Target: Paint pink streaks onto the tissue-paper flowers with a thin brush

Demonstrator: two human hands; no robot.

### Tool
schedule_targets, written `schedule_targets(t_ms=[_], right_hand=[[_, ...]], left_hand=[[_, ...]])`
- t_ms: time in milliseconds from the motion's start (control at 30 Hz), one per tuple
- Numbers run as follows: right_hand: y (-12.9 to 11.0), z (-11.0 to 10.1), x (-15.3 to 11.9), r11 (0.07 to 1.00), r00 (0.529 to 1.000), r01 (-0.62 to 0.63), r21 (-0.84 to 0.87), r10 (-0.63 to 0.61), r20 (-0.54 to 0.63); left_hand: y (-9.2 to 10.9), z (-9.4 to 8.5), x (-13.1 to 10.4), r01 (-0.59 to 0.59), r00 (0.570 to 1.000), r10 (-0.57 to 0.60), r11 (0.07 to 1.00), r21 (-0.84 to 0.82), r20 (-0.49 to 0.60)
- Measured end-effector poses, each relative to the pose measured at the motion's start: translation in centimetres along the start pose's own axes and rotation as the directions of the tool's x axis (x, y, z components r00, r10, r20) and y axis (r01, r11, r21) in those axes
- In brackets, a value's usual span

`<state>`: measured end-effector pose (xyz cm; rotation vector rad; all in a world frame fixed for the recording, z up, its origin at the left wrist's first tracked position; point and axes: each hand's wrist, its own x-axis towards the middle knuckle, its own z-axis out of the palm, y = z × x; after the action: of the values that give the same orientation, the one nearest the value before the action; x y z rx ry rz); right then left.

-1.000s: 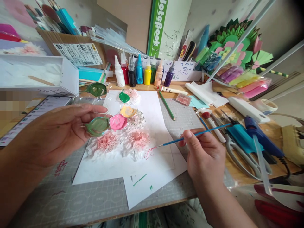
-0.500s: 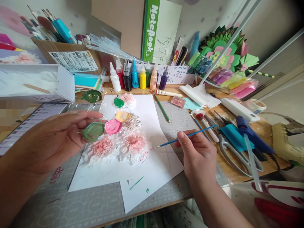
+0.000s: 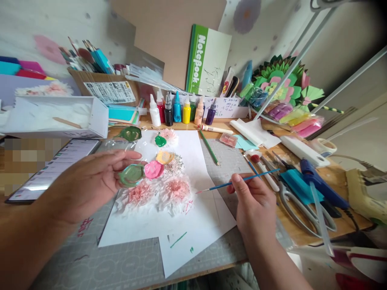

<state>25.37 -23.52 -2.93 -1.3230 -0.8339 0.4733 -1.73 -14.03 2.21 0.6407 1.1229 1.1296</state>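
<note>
My left hand (image 3: 93,177) is closed on the edge of a clear plastic paint palette (image 3: 132,175), whose wells carry green, pink and yellowish paint. My right hand (image 3: 254,201) pinches a thin blue paintbrush (image 3: 225,184); its pink-tipped bristles point left, just above the white paper (image 3: 208,213). Left of the brush tip lies a white and pink ruffled paper flower (image 3: 175,191), with some pink strokes by its lower right edge. Beside it is a second such flower (image 3: 140,195), partly below the palette. Farther back, another flower (image 3: 169,138) is partly covered by the palette.
A grey cutting mat (image 3: 121,266) lies under the paper. Several paint bottles (image 3: 186,112) line the back. A green pencil (image 3: 209,148) lies behind the paper. Scissors (image 3: 298,209) and a blue glue gun (image 3: 323,179) are at right; a phone (image 3: 57,171) is at left.
The camera view has shifted, so the scene sits lower and farther right. The brush tip has drawn slightly away from the flower's edge. Both hands keep their holds.
</note>
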Motion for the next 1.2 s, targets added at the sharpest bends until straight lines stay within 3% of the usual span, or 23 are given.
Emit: schedule_targets(t_ms=[167, 267, 367, 467, 600, 733, 800, 933, 1067, 1200], right_hand=[[-1.8, 0.3, 0.7, 0.985, 0.991, 0.097, 0.146, -0.083, -0.102], [-3.6, 1.7, 1.9, 0.97, 0.97, 0.181, 0.162, -0.203, 0.133], [-4.7, 4.0, 2.4, 0.923, 0.853, 0.345, 0.169, -0.383, 0.355], [-4.7, 5.7, 2.3, 0.853, 0.738, 0.497, 0.158, -0.511, 0.441], [-3.9, 6.4, 2.3, 0.781, 0.65, 0.609, 0.139, -0.592, 0.476], [-3.7, 6.5, 2.5, 0.766, 0.597, 0.62, 0.166, -0.599, 0.534], [-3.7, 6.5, 2.4, 0.784, 0.614, 0.596, 0.172, -0.583, 0.532], [-3.6, 6.4, 2.0, 0.832, 0.718, 0.534, 0.152, -0.541, 0.439], [-3.3, 6.2, 1.7, 0.837, 0.703, 0.521, 0.167, -0.532, 0.472], [-3.2, 6.1, 1.6, 0.856, 0.75, 0.498, 0.141, -0.506, 0.426]], left_hand=[[-0.1, 0.0, -0.3, -0.055, 0.995, 0.045, 0.99, 0.129, 0.084], [-0.3, -0.1, -0.3, -0.044, 0.994, 0.033, 0.994, 0.101, 0.107], [-0.5, -0.5, -0.2, -0.041, 0.992, 0.033, 0.997, 0.063, 0.124], [-0.7, -0.9, 0.0, -0.043, 0.992, 0.038, 0.998, 0.038, 0.12], [-0.9, -0.9, 0.2, -0.026, 0.995, 0.021, 0.998, 0.049, 0.099], [-1.0, -0.7, 0.0, -0.011, 0.996, 0.006, 0.999, 0.049, 0.094], [-1.0, -0.6, -0.1, -0.004, 0.994, -0.001, 0.999, 0.048, 0.11], [-1.2, -0.7, -0.2, -0.002, 0.991, -0.004, 0.999, 0.048, 0.132], [-1.4, -0.7, -0.2, -0.006, 0.991, 0.001, 0.999, 0.039, 0.135], [-1.4, -0.7, -0.2, -0.012, 0.992, 0.007, 0.999, 0.04, 0.128]])
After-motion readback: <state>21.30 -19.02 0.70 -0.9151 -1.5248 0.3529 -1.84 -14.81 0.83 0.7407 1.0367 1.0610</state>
